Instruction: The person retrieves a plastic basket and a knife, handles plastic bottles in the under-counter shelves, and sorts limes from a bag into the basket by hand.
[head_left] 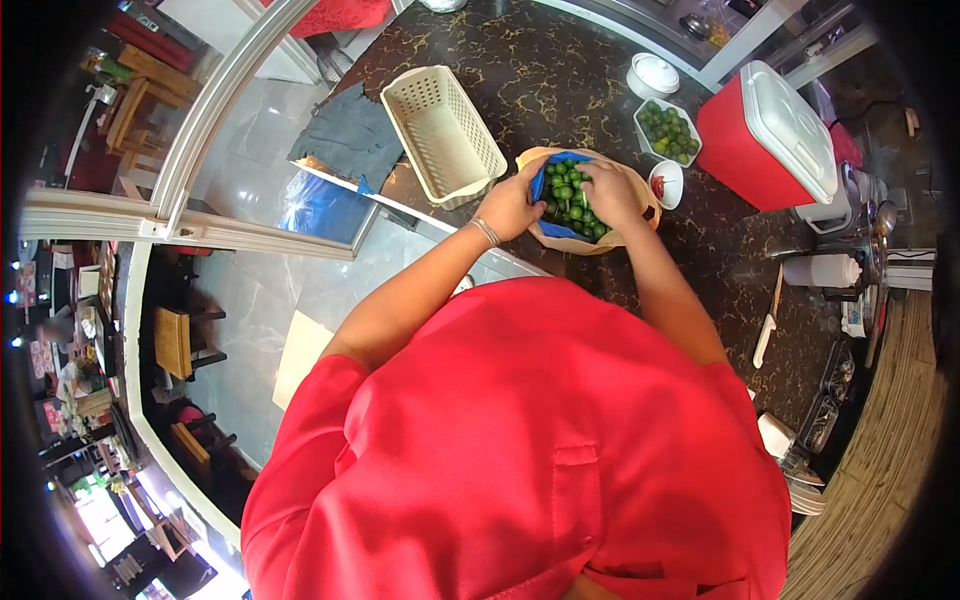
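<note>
A paper bag with a blue lining stands on the dark counter, holding many small green limes. My left hand grips the bag's left rim, thumb at the inner side. My right hand reaches in over the right side of the limes; its fingertips are among the fruit, and whether they hold one is hidden. An empty cream basket with perforated walls lies just left of the bag. To the right, a white bowl holds more green limes.
Nearby are a small white bowl with something red, a lidded white pot, a red cooler and a dark cloth. A white-handled knife lies on the right of the counter.
</note>
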